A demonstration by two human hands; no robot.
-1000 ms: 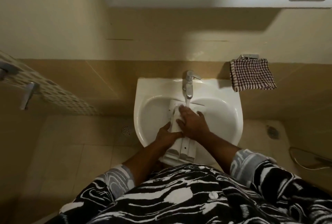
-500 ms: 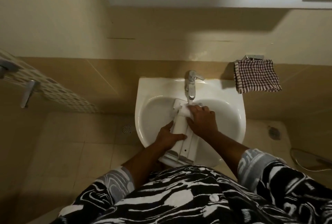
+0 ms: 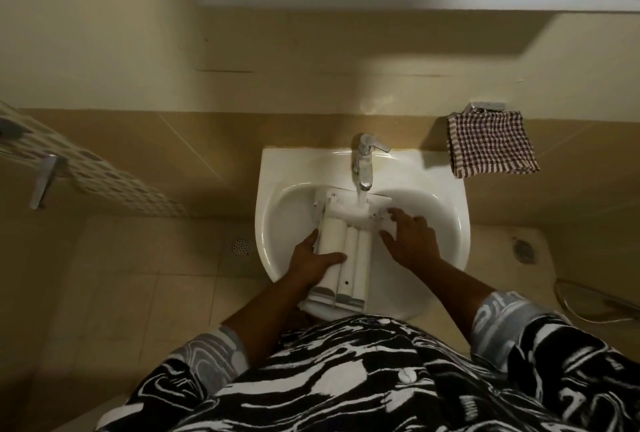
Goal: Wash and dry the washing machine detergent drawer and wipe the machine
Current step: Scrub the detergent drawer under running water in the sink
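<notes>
The left hand's (image 3: 311, 260) fingers (image 3: 314, 236) wrap the drawer's (image 3: 349, 258) left side, thumb laid across its top, so this hand grips and steadies it. The right hand's (image 3: 414, 244) fingers (image 3: 398, 215) lie spread and nearly straight at the drawer's right edge, pressing on a white pad (image 3: 388, 232); whether that is a sponge, a cloth or a part of the drawer I cannot tell.

The drawer lies lengthwise in the sink (image 3: 277, 168), its ribbed underside up, its far end under the tap (image 3: 363, 168) and its near end propped on the front rim. Water (image 3: 360, 197) falls on the far end only.

The step in hand looks like the washing, with drying and the machine not yet reached. To do it well, I judge that the left grip should stay firm, since wet plastic is likely slippery and the near end overhangs the rim. The right hand would do best to rub along the grooves between the ribs, where residue probably collects, and to work the corners by the front panel. The drawer should be slid or tilted so the stream runs its whole length, then turned over so the compartments get rinsed too. A steep tilt may send water over the rim onto the floor.

A checked cloth (image 3: 491, 144) hangs on the wall to the right of the sink, near enough to serve for drying
</notes>
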